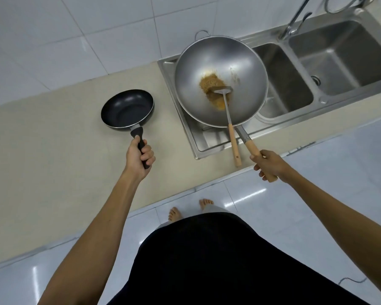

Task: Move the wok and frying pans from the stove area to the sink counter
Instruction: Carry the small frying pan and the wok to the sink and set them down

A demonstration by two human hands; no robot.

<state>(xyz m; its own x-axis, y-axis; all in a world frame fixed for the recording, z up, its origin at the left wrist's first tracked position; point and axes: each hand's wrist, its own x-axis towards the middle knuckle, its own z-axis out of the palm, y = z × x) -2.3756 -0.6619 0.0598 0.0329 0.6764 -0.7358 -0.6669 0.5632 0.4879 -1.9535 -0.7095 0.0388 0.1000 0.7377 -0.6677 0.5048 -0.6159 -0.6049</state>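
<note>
A small black frying pan [127,109] is over the beige counter [53,139], left of the sink; my left hand [139,158] grips its black handle. A large steel wok [220,69] is over the sink's drainboard [209,139], with brown food residue at its bottom. My right hand [268,165] grips the wok's wooden handle. A metal spatula [229,119] with a wooden handle lies in the wok, its blade in the residue and its handle sticking out over the rim toward me. Whether either pan rests on the surface or hovers just above it, I cannot tell.
A double-bowl steel sink [339,56] lies to the right of the wok, with a faucet [295,20] behind it. White wall tiles rise behind the counter. I see my bare feet [189,209] on a glossy white floor beside the counter's front edge.
</note>
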